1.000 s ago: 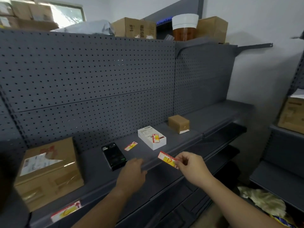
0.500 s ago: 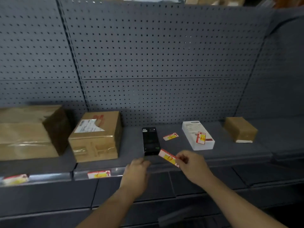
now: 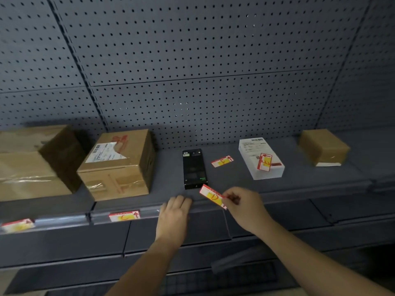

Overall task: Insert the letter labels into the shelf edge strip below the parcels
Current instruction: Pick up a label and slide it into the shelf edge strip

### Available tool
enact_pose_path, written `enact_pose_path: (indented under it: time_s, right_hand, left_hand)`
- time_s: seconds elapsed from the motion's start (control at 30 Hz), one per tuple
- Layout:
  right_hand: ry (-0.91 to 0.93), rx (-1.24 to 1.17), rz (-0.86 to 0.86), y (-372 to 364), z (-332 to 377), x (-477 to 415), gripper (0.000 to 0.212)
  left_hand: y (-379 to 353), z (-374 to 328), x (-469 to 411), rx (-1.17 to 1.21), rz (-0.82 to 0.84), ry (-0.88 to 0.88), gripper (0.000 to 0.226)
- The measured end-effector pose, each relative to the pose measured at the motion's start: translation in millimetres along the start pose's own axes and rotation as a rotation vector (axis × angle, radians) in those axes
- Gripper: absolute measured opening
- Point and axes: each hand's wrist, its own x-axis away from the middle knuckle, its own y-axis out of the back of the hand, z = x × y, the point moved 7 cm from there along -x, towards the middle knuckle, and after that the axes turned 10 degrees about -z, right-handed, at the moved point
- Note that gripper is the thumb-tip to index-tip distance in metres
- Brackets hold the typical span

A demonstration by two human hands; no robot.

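Logging change: over the last second I have turned from an oblique look along the shelf to facing it square on; both hands have kept their pose, so the D label has travelled with me and is not yet seated.
Meaning for task: I judge two labels done, one in hand, two waiting; next comes sliding D into the strip below the black box.
Right hand (image 3: 245,207): thumb and forefinger pinching the D label (image 3: 212,196) by its right end, tilted, just above the shelf edge strip (image 3: 149,213).
Left hand (image 3: 174,214): fingers together, laid flat over the shelf lip, touching the strip just left of the D label; holding nothing that I can see.
Labels, seated: two, both left of my left hand; the C label (image 3: 124,216) under the taped carton (image 3: 119,165), and a blurred label (image 3: 18,225) at far left, letter unreadable.
Labels, loose: two beyond my right hand; one flat on the shelf (image 3: 222,161), one lying on the white box (image 3: 261,161).
Labels, total: five.
Parcels, total: five; large carton (image 3: 32,163) far left, taped carton, black box (image 3: 194,168) between and beyond my hands, white box, small brown parcel (image 3: 323,147) far right.
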Motion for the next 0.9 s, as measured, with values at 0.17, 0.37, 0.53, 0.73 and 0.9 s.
enact_pose_path:
  time_s: [0.17, 0.37, 0.53, 0.73, 0.9]
  right_hand:
    - [-0.024, 0.011, 0.011, -8, -3, -1, 0.008]
    - [-0.025, 0.019, 0.005, -13, -1, -3, 0.008]
    - [-0.029, 0.026, -0.003, -16, -1, -5, 0.008]
    - [-0.001, 0.052, 0.013, -17, 0, -5, 0.007]
    - [0.047, 0.108, 0.048, -15, 3, -12, 0.008]
  left_hand:
    - [-2, 4, -5, 0.045, -0.080, -0.016, 0.048]
    - [-5, 5, -4, 0.034, -0.102, -0.041, 0.040]
    - [-4, 5, -5, 0.057, -0.096, -0.005, 0.040]
    - [-4, 5, -2, 0.108, -0.055, 0.035, 0.040]
    - [1, 11, -1, 0.231, 0.006, 0.032, 0.028]
